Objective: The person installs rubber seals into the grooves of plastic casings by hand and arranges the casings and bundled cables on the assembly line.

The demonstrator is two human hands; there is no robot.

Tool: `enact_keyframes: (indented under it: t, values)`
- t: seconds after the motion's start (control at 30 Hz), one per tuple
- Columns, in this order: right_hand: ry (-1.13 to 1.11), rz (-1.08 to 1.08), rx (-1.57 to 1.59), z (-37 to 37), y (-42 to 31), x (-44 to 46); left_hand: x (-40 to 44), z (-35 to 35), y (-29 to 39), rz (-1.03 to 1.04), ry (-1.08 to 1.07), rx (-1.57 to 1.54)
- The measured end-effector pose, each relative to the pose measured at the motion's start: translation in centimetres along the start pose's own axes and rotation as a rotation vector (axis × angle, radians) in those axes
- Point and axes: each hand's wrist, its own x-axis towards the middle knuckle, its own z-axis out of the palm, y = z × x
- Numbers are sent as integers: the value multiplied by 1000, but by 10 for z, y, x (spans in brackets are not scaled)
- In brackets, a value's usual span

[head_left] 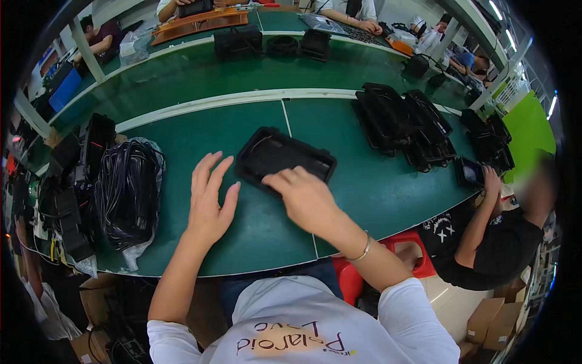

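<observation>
A shallow black plastic case (282, 155), its hollow side up, lies tilted on the green bench in front of me. My right hand (303, 197) is closed at its near edge, fingers curled over the rim; the thumb is partly hidden. My left hand (210, 197) is just left of the case, apart from it, with fingers spread and nothing in them. A thin wire seems to lie inside the case near its far left corner.
To the left lie a bagged bundle of black cables (129, 191) and several black boxes (74, 221). Stacked black cases (388, 118) stand at the back right. A co-worker (503, 236) sits at the right, holding a black case (470, 172). A raised shelf (182, 82) runs behind.
</observation>
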Motion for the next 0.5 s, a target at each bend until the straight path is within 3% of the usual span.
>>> enact_keyframes:
  t: [0.2,0.33,0.4,0.5]
  values:
    - [-266,-140,614,-16,-32,-8,-36,-17,20,88,-299,155]
    - [-178,-36,592,-25,-19,-3,-57,-24,37,129,-286,175]
    - [28,-26,471,-20,-20,-6,-61,-28,41,148,-306,146]
    - [56,31,466,-16,-21,-6,-72,-27,33,145,-304,129]
